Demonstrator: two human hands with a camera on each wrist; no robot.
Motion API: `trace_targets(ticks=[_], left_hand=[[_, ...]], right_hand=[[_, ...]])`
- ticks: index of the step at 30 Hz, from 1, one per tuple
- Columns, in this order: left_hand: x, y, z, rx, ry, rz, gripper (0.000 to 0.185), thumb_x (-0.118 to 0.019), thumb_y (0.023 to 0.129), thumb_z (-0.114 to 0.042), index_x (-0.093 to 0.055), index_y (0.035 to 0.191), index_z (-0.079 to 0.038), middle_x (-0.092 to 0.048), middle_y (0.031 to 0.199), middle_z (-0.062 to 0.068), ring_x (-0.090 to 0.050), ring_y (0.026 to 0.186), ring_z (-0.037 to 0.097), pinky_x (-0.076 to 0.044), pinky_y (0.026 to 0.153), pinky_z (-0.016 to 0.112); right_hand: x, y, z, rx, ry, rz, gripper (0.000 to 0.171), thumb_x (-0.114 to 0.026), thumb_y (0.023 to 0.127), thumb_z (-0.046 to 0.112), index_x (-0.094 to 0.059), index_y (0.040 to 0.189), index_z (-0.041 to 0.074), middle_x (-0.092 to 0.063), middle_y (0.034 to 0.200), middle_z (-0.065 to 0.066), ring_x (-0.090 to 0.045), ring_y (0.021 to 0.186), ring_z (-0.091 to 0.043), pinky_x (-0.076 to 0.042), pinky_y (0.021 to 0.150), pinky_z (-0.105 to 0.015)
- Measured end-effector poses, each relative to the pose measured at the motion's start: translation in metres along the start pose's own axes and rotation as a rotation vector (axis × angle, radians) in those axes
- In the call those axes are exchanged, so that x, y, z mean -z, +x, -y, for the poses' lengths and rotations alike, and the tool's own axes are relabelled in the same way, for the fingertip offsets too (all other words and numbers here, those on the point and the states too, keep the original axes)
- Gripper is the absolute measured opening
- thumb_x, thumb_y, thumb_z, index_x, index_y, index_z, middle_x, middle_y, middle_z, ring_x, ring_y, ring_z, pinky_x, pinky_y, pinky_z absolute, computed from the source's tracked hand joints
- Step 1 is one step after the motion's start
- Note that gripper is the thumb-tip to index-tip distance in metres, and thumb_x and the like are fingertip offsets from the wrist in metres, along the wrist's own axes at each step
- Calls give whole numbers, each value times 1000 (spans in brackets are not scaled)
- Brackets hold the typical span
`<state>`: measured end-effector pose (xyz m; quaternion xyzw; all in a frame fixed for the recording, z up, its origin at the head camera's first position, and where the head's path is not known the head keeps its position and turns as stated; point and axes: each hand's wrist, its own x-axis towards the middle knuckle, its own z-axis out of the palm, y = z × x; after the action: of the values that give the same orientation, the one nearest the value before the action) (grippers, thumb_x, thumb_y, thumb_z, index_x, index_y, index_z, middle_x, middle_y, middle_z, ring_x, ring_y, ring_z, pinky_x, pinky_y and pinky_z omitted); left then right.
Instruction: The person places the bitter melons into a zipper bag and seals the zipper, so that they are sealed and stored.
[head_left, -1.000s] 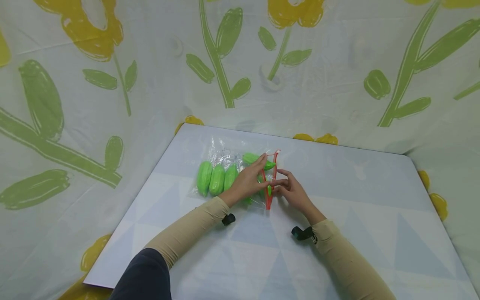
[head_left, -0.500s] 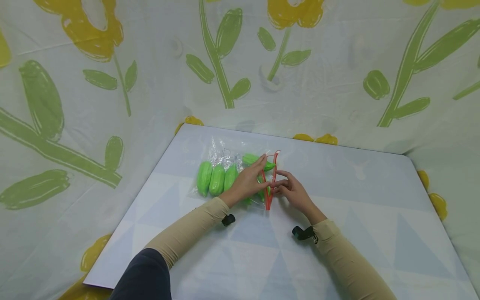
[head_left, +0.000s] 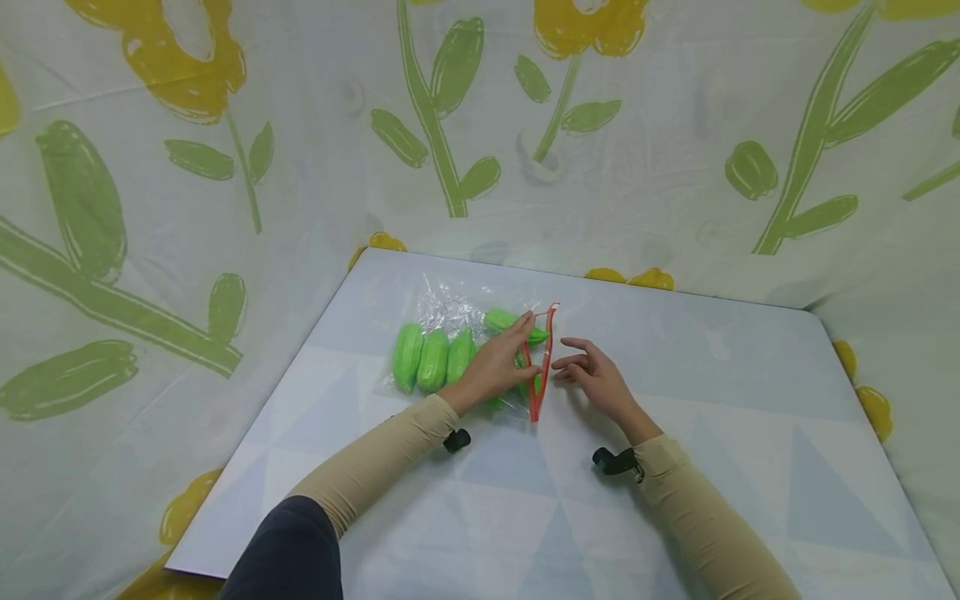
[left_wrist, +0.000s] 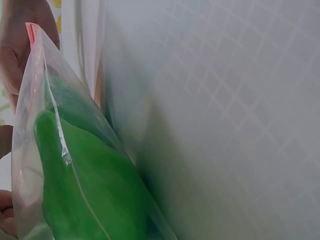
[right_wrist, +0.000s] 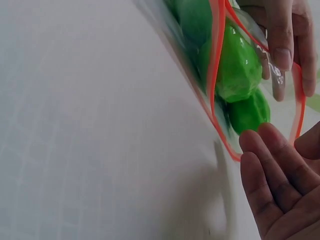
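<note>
A clear zip bag (head_left: 450, 310) with a red-edged mouth lies on the table, its mouth toward the right. Several plump green cucumber-like vegetables (head_left: 432, 362) are inside it. My left hand (head_left: 491, 367) lies over the mouth end and holds the upper lip between thumb and fingers. In the right wrist view the mouth gapes, with a green vegetable (right_wrist: 240, 67) just inside and fingers of the left hand (right_wrist: 282, 35) at the lip. My right hand (head_left: 598, 385) hovers just right of the mouth, fingers loosely bent, holding nothing.
The bag rests on a pale table (head_left: 675, 517) with a blue triangle pattern. Behind and at the sides hangs a white curtain (head_left: 300, 167) printed with yellow flowers and green leaves. A small black wrist camera (head_left: 611, 461) sits under the right wrist.
My right hand has drawn back slightly to the right, away from the bag's red edge that its fingers were at. The left hand and the bag have hardly moved.
</note>
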<state>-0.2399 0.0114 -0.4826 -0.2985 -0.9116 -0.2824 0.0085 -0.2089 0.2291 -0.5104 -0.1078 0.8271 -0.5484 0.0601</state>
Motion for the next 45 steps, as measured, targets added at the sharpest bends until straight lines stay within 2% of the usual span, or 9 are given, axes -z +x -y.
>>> trace_targets(ticks=[9, 18, 25, 33, 39, 45], left_hand=[[-2, 2, 1, -3, -2, 19, 88, -72, 80, -35, -20, 149, -13, -17, 155, 0, -34, 133, 22, -39, 102, 36], [-1, 0, 0, -2, -2, 43, 90, -69, 82, -41, -15, 150, -18, -12, 155, -7, -30, 136, 19, -36, 105, 36], [5, -3, -1, 15, -33, 22, 89, -66, 83, -43, -9, 150, -30, -14, 154, -11, -32, 135, 18, -37, 104, 37], [15, -1, 3, 12, -8, -13, 76, -58, 88, -45, -19, 149, -22, -26, 152, -5, -32, 135, 17, -32, 107, 35], [25, 7, 6, 27, 44, -38, 71, -60, 87, -45, -31, 146, -18, -41, 144, -1, -43, 128, 19, -40, 101, 35], [41, 22, 7, 32, 58, -34, 62, -65, 86, -38, -43, 140, -18, -59, 125, -4, -54, 114, 15, -47, 91, 32]], right_hand=[[9, 4, -6, -59, -50, -25, 42, -48, 96, 15, -39, 138, 15, -67, 105, -5, -66, 91, -19, -52, 85, -41], [13, 6, -7, -53, -43, -53, 41, -48, 96, 13, -41, 136, 12, -67, 105, -8, -66, 91, -19, -52, 84, -40], [15, 9, -8, -69, -67, -68, 40, -49, 95, 14, -43, 135, 13, -67, 106, -9, -64, 91, -20, -51, 86, -40], [18, 14, -9, -110, -88, -94, 38, -48, 97, 20, -44, 134, 14, -64, 109, -7, -62, 93, -21, -51, 84, -41], [17, 18, -6, -151, -107, -96, 39, -51, 95, 28, -47, 133, 15, -62, 109, -7, -60, 93, -21, -52, 79, -37], [15, 27, -5, -168, -145, -109, 42, -53, 94, 32, -47, 133, 16, -59, 110, -5, -57, 93, -21, -52, 74, -34]])
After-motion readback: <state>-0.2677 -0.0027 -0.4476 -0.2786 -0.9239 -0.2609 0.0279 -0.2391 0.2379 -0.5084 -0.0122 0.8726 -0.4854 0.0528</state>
